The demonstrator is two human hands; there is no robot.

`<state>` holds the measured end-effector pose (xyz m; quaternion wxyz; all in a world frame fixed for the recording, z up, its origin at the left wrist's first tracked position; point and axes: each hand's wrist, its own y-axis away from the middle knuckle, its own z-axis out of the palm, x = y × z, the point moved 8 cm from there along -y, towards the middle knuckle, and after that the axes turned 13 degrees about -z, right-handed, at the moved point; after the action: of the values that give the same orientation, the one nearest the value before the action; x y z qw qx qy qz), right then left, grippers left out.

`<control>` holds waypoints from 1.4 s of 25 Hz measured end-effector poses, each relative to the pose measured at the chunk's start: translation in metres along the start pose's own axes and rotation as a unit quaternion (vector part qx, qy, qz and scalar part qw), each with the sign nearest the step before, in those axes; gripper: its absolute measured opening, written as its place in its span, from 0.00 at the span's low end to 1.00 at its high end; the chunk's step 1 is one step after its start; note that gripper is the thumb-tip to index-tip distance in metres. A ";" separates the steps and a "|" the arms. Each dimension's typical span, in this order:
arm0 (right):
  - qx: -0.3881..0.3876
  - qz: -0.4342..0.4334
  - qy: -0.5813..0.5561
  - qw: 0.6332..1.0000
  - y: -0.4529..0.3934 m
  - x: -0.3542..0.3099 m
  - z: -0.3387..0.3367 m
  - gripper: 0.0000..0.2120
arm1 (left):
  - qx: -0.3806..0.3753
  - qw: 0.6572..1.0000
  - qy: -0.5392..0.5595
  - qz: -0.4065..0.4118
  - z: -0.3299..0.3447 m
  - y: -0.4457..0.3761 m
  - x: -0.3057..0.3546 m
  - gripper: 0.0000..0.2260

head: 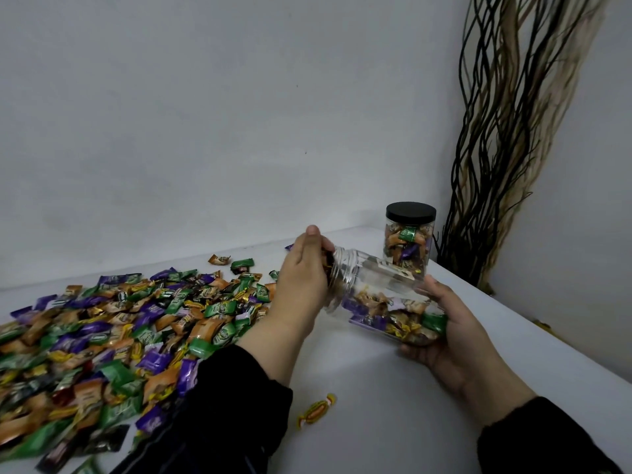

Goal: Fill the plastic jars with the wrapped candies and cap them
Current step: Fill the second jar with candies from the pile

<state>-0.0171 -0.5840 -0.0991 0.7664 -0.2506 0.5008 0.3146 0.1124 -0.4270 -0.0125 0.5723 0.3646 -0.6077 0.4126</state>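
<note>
**Open jar held tilted, one hand at its mouth**

The fingers of the left hand (302, 278) are curled in at the threaded mouth of the open jar (383, 299), and something dark with a bit of yellow shows between them and the rim; whether they pinch a candy there cannot be told. The thumb stands up above the rim. The right hand (451, 333) grasps the jar's base from below and from the right, fingers wrapped under the clear wall and thumb lying along its upper side.

The open jar is held off the table (376, 388), lying almost on its side with the mouth pointing left and slightly up. Wrapped candies in purple, orange, green and gold lie along its lower wall, filling roughly half of it; the upper part by the neck is clear.

Both forearms end in dark sleeves (239, 388) at the near edge.

Just behind the held jar, to the far right, a second jar (408, 242) stands upright on the table, packed with candies and closed with a black lid (410, 212).

Left of the hands a wide pile of wrapped candies (119, 323) spreads over the white table. One yellow-wrapped candy (316, 410) lies alone on the near table between the two arms.

Dried twisting branches (506, 131) rise against the wall at the far right.
</note>
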 end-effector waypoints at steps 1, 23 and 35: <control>0.001 0.001 -0.003 1.000 0.000 0.000 0.000 0.29 | -0.008 1.000 -0.024 0.000 0.004 0.002 -0.002 0.24; -0.119 -0.060 0.070 0.989 0.004 -0.013 0.007 0.36 | -0.180 0.983 0.039 -0.027 0.016 -0.009 -0.021 0.45; -0.047 -0.203 0.318 0.925 -0.004 -0.044 -0.016 0.45 | -0.035 0.947 -0.318 -0.013 0.016 -0.061 -0.055 0.22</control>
<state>-0.0369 -0.6083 -0.0640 0.6016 -0.4697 0.6412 0.0796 0.1666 -0.4678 -0.0626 0.3668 0.4646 -0.7674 0.2463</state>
